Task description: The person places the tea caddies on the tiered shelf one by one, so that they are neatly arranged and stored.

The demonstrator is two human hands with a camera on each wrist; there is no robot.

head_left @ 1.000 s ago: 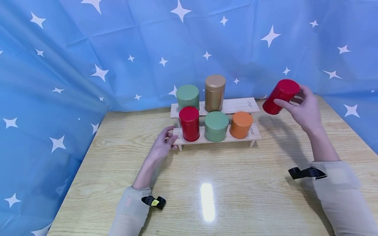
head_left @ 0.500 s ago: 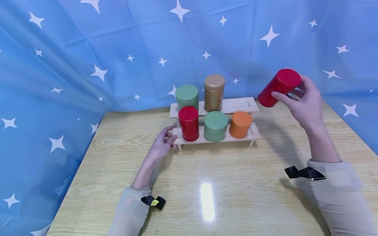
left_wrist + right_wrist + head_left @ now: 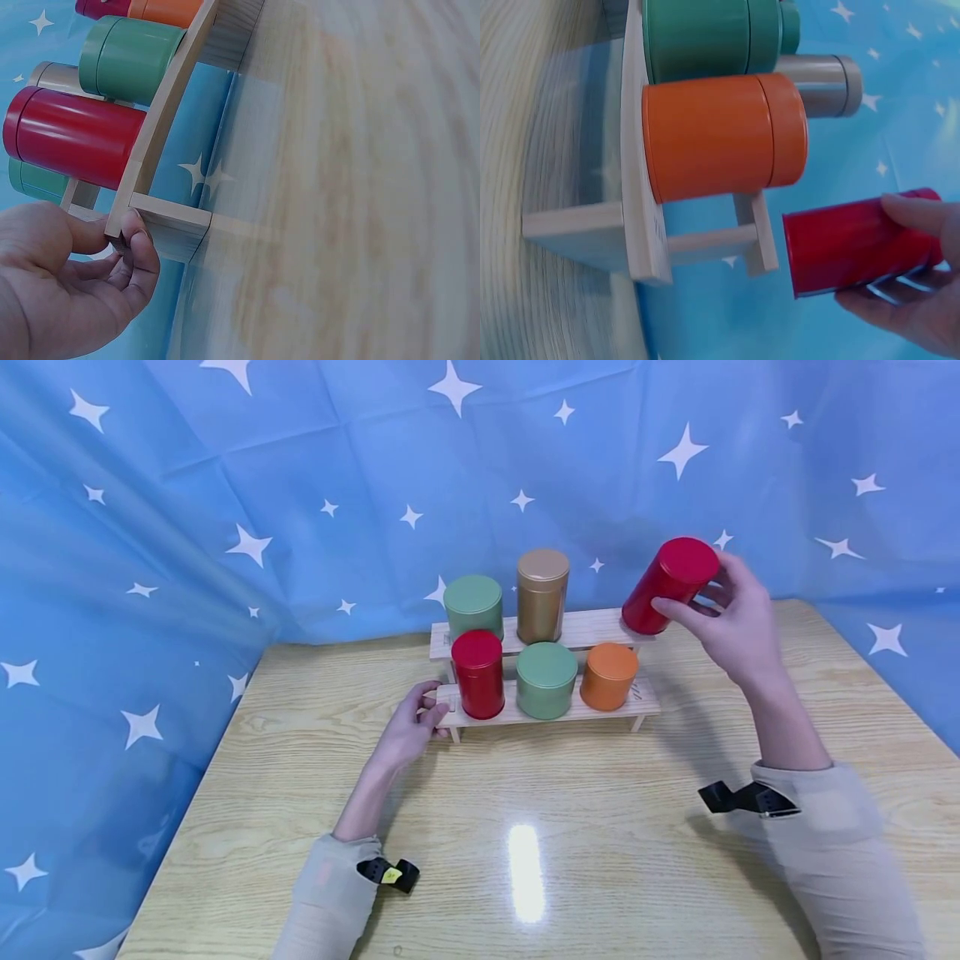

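Note:
My right hand (image 3: 738, 618) grips a tall red tin (image 3: 670, 585) by its side. The tin leans, lid toward the right, over the right end of the upper shelf; in the right wrist view a gap shows between its base and the wood. At the left, my left hand (image 3: 411, 724) pinches the end of the lower shelf of a wooden two-step rack (image 3: 139, 184) between thumb and fingers. Nearest that hand stands another red tin (image 3: 480, 675), with a wide green tin (image 3: 547, 681) and a small orange tin (image 3: 610, 677) beside it on the lower step.
On the upper step stand a green tin (image 3: 474, 606) at the left and a tall gold tin (image 3: 542, 596) right of it. A blue star-patterned cloth (image 3: 360, 460) hangs behind the rack. The wooden table (image 3: 585, 827) spreads in front.
My right hand has carried the red tin up, then left from beside the rack to over the upper shelf's right end. My left hand has kept its hold on the rack.

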